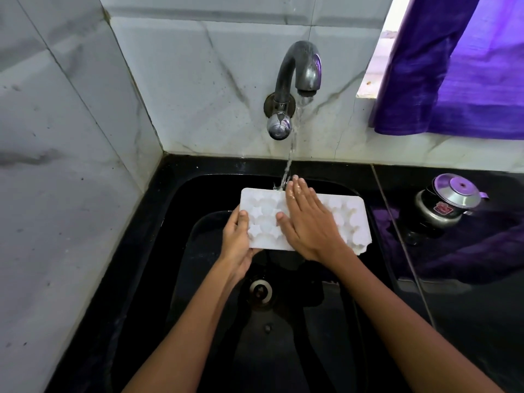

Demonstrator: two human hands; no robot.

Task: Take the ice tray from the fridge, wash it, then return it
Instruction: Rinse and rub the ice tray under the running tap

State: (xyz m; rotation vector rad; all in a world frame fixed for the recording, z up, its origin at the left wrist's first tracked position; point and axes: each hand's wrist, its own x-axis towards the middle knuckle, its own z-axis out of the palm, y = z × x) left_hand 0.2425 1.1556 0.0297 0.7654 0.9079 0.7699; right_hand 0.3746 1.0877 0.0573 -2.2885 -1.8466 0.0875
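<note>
Under the running tap (300, 72), the left hand (236, 239) grips the ice tray (348, 219) by its end; the right hand (309, 219) lies flat across it, fingers straight.

The ice tray (351, 219) is matt white plastic; above it a tarnished metal tap (297, 78); beneath, a glossy black sink (198, 194).

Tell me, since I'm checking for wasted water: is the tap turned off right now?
No: a stream runs from the tap onto the ice tray where the right hand lies flat.
</note>
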